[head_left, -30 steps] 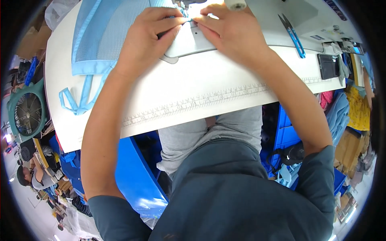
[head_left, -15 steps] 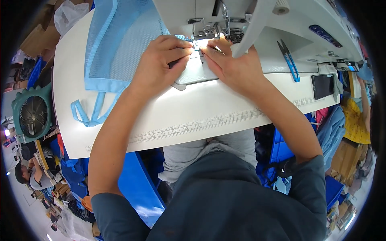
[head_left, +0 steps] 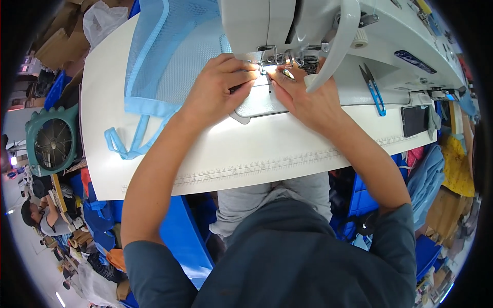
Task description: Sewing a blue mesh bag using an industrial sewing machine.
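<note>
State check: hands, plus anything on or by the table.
Left hand: fingertips by the presser area, grip unclear
Right hand: same spot, grip unclear
Blue mesh fabric: spread out
Blue strap: loose, looped
Sewing machine: brightly lit beneath its head
Small display: lit
Blue-handled snips: blades apart
Phone: screen dark
Green fan: running or not, unclear

The upper edge crops the blue mesh fabric (head_left: 177, 61) and white sewing machine (head_left: 257, 25).

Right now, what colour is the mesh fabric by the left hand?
Light-blue mesh fabric, best in head view.
</note>
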`<state>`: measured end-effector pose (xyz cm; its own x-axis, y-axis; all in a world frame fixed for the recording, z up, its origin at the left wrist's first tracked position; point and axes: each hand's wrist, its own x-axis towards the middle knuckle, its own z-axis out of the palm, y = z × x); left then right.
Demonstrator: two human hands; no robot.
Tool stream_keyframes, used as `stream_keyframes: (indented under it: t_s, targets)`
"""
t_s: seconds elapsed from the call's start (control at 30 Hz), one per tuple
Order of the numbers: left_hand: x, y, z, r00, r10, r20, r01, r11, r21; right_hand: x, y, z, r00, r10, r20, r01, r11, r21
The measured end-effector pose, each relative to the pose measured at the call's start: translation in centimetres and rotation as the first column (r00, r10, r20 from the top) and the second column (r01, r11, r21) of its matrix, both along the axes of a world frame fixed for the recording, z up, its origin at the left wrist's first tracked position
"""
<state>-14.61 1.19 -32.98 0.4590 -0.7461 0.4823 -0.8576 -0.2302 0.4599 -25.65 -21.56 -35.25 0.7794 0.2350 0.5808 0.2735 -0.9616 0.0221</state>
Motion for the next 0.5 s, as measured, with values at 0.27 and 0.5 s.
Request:
stream_keyframes:
  t_s: [0.27,0.5]
  targets:
    - [0.31,0.08,0.13,0.999,-0.011,-0.031,0.011,1.0,0.009,0.02,0.09,-0.31,1.0,-0.01,-0.002,0.01,1.0,-0.02]
    - [0.76,0.0,0.03,1.0,-0.01,0.008,0.009,1.0,0.024,-0.01,-0.2,-0.74,0.999,-0.025,-0.044,0.026,0.999,0.019]
